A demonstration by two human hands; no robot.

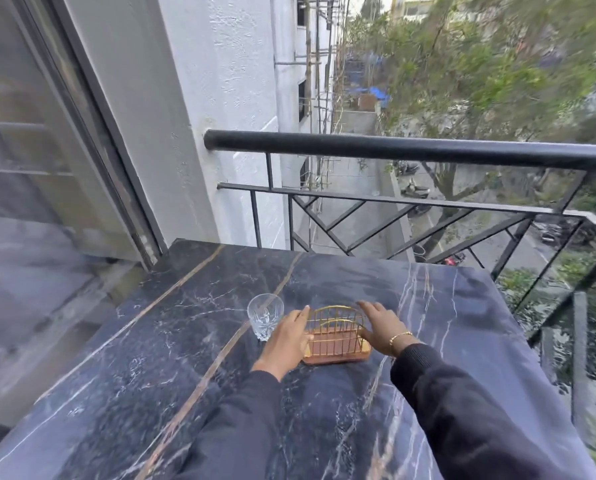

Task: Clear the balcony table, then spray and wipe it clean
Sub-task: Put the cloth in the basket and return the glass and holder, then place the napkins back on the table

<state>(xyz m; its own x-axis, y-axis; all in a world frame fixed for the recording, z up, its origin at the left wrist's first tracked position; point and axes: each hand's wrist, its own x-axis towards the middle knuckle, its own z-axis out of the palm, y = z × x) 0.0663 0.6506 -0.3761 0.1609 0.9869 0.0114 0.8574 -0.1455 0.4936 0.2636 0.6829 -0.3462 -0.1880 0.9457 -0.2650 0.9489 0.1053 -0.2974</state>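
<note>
- Dark marble with tan and white veins makes up the table (324,410), which I see filling the lower frame.
- A gold wire rack (334,336) on a wooden base stands near the table's middle, upright.
- My left hand (286,341) lies at the rack's 9 o'clock side, fingers spread flat against the wires, not closed.
- My right hand (381,327) sits at its 3 o'clock side, equally spread, thumb touching the base; a gold bracelet (400,337) circles the wrist.
- The glass (265,320), cut crystal and upright, stands at 9 o'clock of the rack, just beside my left hand.
- A black railing (410,148) runs at 12 o'clock beyond the table.
</note>
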